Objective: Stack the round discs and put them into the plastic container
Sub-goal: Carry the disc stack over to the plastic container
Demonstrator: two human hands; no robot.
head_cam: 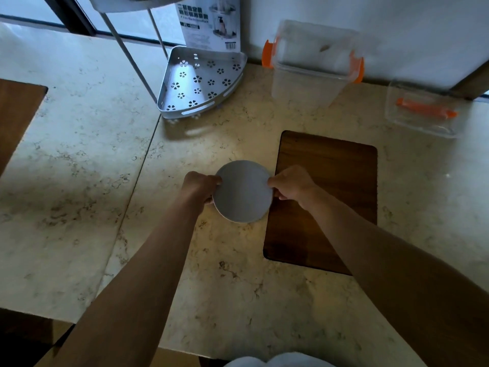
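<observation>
Both hands grip the grey round discs (243, 191) w/ fingers pinched on opposite edges: left hand (200, 187) on the left rim, right hand (290, 184) on the right rim. Disc count can't be told; only the top face shows. Discs sit over the marble tabletop (225, 274), just left of a dark wooden board (330, 181). Farther back, right, a clear lid (423, 112) w/ orange clip lies flat. Behind the board, the clear plastic container (309, 75) w/ orange latches stands open, nothing visible inside. Left of it, a perforated metal corner rack (201, 83), also holding nothing.
</observation>
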